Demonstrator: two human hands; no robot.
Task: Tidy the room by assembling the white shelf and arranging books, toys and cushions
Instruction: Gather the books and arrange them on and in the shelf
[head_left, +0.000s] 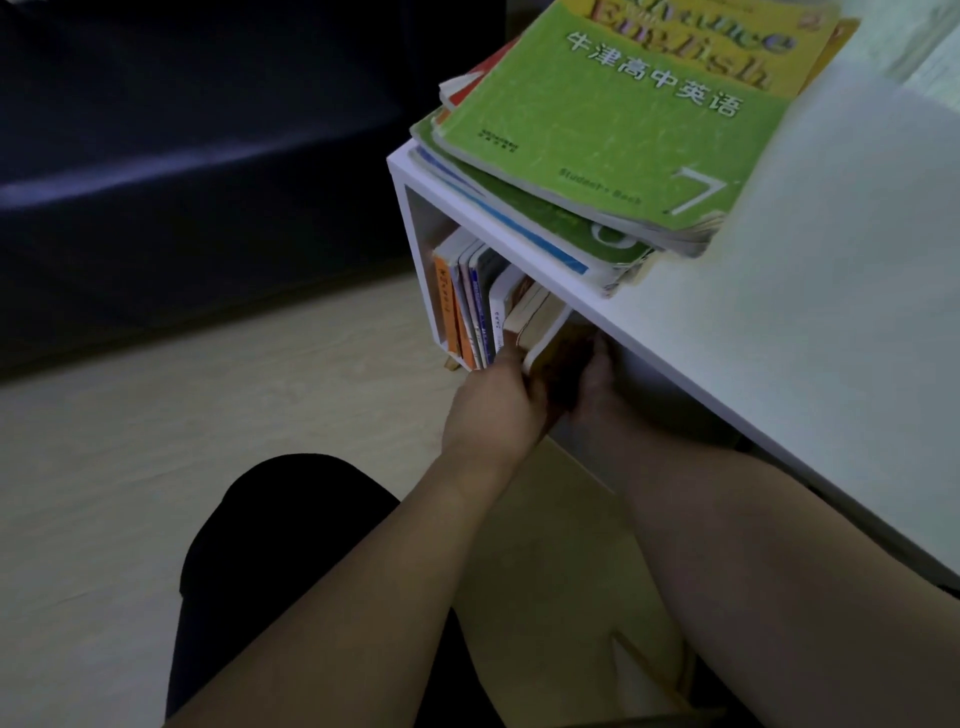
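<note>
Two bare forearms reach forward over a black-clad knee (270, 525) toward the open front of the white shelf (727, 338), which stands assembled on the pale floor (156, 441). The left hand (498, 400) and the right hand (592, 379) meet on either side of one dark-covered book (558, 358) at the shelf's mouth. The left hand's fingers curl round its near edge, probably so the book stays upright as it goes in. The right hand lies in the shadow under the top board; it touches the book's far side, but whether its fingers are wrapped round it or merely pressed flat cannot be told.

Inside the compartment a row of upright books (470, 301) stands spine-out against the left wall. The held book sits just beside the last of them, judged to be the next addition to the row.

On the top board a stack of textbooks (597, 135) lies flat, a green one uppermost, overhanging the front edge; it appears parked there within reach, awaiting shelving. A dark sofa (182, 156) fills the background at left.
</note>
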